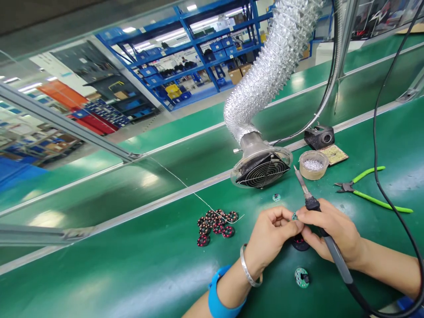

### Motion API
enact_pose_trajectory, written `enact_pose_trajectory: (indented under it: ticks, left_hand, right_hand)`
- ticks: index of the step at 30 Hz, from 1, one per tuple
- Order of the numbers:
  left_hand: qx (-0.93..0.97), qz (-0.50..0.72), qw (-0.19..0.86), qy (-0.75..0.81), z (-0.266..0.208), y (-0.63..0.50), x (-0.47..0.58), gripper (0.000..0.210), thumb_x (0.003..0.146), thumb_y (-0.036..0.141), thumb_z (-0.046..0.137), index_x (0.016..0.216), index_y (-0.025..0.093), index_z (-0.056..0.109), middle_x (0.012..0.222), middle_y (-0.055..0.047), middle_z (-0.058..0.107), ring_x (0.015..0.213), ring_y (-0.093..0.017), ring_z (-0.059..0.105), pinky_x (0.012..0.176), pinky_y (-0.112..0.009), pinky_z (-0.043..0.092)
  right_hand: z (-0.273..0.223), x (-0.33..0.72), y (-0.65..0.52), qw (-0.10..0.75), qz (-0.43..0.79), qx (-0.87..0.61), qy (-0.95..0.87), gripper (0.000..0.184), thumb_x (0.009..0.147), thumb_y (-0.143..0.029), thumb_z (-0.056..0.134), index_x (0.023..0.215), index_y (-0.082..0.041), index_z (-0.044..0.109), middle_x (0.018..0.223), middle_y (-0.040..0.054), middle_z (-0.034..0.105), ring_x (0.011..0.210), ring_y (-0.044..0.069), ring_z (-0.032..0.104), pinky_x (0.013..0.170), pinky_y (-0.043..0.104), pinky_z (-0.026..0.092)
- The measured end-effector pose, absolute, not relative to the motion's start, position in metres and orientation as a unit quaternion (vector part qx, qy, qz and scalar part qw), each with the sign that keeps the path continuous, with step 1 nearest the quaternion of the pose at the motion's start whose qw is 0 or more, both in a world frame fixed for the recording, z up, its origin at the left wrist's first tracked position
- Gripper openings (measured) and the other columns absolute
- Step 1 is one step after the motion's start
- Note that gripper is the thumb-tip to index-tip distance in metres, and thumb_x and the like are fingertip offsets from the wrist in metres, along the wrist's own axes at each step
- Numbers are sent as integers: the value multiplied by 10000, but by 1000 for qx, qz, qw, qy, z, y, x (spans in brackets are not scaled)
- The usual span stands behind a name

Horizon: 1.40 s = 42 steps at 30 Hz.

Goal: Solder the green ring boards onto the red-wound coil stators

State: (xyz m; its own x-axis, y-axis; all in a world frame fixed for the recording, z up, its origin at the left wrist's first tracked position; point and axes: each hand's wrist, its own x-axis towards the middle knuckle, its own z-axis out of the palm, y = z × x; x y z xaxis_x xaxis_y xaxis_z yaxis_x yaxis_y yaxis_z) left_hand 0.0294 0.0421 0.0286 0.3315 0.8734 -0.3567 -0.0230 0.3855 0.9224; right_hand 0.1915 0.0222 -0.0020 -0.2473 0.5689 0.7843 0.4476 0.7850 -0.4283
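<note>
Green circuit board (294, 216) sits above the bench (149, 269), pinched in the close grip of left hand (270, 234) and right hand (339, 234), which also holds a soldering iron (337, 257); work seems partway, with stator rings (217, 227) lying loose.

A blue rack (195, 45) loaded with bins (220, 46) stands beyond the green workbench (132, 269), pale floor (142, 128) at its foot and bright lights (191, 7) glowing near its top. Left of the rack are a dark grey shelving unit (119, 84) and an orange cabinet (62, 94); farther left, blur leaves what seem to be more shelves (49, 143). Nearer than the rack, a grey metal bar (66, 122) slants across, and glare whitens the bench.
</note>
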Motion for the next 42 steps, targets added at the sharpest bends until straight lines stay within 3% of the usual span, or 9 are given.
enact_pose_trajectory:
  ticks: [5,9,14,19,26,34,42]
  left_hand:
    - [488,344,621,507,28,42,30,196,660,310,738,620,123,693,523,18,580,507,-84,448,527,-207,358]
    - [549,357,571,495,26,37,27,176,739,275,656,641,140,711,627,-19,647,576,-120,523,578,-236,422]
    - [729,378,384,423,6,26,3,236,735,106,592,921,168,723,895,-66,706,770,-179,619,700,-292,488]
    - [826,365,268,336,-16,22,-12,114,820,118,637,882,195,695,810,-39,698,744,-158,629,706,-274,492]
    - [837,360,278,304,-17,26,-12,117,861,94,588,862,186,661,799,-32,695,719,-140,631,692,-251,488]
    - [844,354,276,294,-20,27,-13,134,889,136,580,888,211,691,806,-27,698,707,-128,645,677,-234,489]
    - [775,320,420,347,-14,27,-9,58,848,197,648,837,172,699,789,-50,690,713,-148,634,682,-244,505]
  right_hand:
    - [6,196,29,500,83,-301,-808,361,854,-30,525,1184,-175,500,944,81,667,857,217,616,728,359,543]
    - [10,203,31,473,87,-299,-824,338,866,-37,529,1177,-169,516,955,82,670,867,214,616,748,343,530]
    - [9,212,31,397,211,-290,-845,357,850,-45,515,1181,-180,510,992,64,647,847,175,587,748,286,507]
    - [1,210,27,350,298,-268,-847,325,832,-58,529,1137,-172,512,918,36,619,799,154,527,752,278,445]
    - [-4,211,28,314,315,-257,-858,381,839,-33,517,1189,-179,490,978,37,624,840,156,504,772,293,390]
    - [-6,214,29,307,309,-244,-867,362,874,-60,510,1211,-189,486,970,39,644,857,157,532,779,298,407]
    - [-4,213,30,299,289,-245,-876,377,859,-17,483,1187,-200,518,938,30,630,824,148,533,749,276,415]
